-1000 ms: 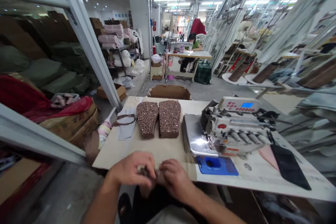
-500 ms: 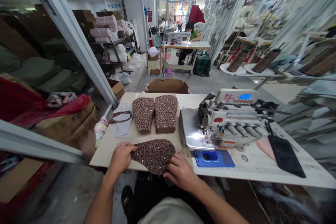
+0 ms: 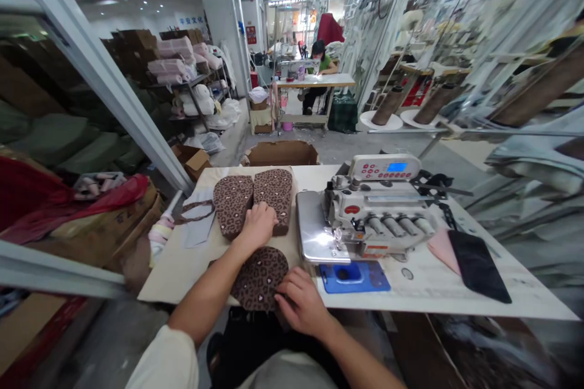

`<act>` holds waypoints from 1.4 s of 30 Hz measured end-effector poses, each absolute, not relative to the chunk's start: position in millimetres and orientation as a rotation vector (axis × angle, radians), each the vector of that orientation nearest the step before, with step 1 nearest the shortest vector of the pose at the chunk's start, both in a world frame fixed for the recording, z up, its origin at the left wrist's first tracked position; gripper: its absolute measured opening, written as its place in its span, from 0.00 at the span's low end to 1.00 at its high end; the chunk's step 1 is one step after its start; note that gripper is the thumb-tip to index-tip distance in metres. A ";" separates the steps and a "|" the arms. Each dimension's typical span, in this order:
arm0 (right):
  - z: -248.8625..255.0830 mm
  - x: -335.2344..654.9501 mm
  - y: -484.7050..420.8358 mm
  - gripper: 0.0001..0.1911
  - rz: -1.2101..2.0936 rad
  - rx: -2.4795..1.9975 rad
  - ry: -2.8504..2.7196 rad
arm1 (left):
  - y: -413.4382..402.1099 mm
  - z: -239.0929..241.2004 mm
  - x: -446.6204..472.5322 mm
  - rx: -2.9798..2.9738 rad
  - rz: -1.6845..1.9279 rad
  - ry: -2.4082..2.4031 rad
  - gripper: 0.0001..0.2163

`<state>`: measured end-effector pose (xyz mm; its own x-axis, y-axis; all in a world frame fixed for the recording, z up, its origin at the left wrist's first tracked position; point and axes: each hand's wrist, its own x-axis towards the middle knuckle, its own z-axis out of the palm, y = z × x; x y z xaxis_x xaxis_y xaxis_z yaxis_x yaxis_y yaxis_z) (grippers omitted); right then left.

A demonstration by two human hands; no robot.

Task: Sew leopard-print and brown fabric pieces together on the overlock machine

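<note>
Two stacks of brown leopard-print fabric pieces lie side by side on the table, a left stack [image 3: 232,197] and a right stack [image 3: 276,188]. My left hand [image 3: 261,223] reaches over to the near-left corner of the right stack, fingers curled together at its top edge; the fingertips are partly hidden. A single leopard-print fabric piece [image 3: 260,276] lies at the table's front edge, partly covered by my left forearm. My right hand [image 3: 301,301] grips the right edge of that piece between thumb and fingers.
An overlock sewing machine [image 3: 378,213] with a metal plate [image 3: 314,231] stands right of the stacks. Near it are a blue tray [image 3: 356,278] and a black phone-like slab [image 3: 479,264]. Left lie white paper [image 3: 198,231] and a brown fabric strip [image 3: 201,211]. A cardboard box [image 3: 280,153] stands behind.
My left hand has let go of the single piece's left end and moved forward to the right stack. My right hand stays at the piece's right edge. The view has shifted slightly.
</note>
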<state>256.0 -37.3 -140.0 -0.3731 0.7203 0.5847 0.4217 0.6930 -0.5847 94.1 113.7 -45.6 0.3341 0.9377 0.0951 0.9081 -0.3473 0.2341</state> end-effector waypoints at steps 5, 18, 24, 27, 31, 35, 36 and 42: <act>-144.8 255.9 -35.1 0.22 0.474 -0.855 -1.957 | 129.3 -31.3 100.2 2.294 0.394 1.834 0.09; -138.1 258.4 -45.7 0.15 0.821 -0.627 -2.260 | -38.6 -37.1 -30.5 1.783 0.403 0.677 0.19; -107.8 244.0 -16.5 0.19 0.937 -1.431 -2.124 | -34.7 -103.0 -68.3 1.858 0.917 1.623 0.12; -102.7 235.0 -3.2 0.30 0.822 -1.768 -2.181 | -26.1 -126.4 -71.8 1.950 0.944 1.775 0.12; -104.8 228.2 -1.7 0.22 0.665 -1.902 -2.239 | -23.2 -135.4 -72.2 2.040 0.938 1.795 0.12; -111.6 228.7 -4.6 0.18 0.578 -1.968 -2.179 | -20.8 -135.4 -68.6 2.065 0.902 1.838 0.12; -113.3 229.6 -5.1 0.18 0.562 -1.973 -2.170 | -19.9 -135.8 -67.7 2.073 0.891 1.848 0.12; -120.0 234.5 -8.1 0.19 0.521 -1.976 -2.164 | -17.4 -138.4 -64.3 2.141 0.820 1.902 0.11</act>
<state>234.5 -8.1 -120.0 -0.1108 0.9876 -0.1112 0.9301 0.0636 -0.3618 -64.3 -17.4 -138.4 0.0397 0.9563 0.2898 0.8672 -0.1771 0.4654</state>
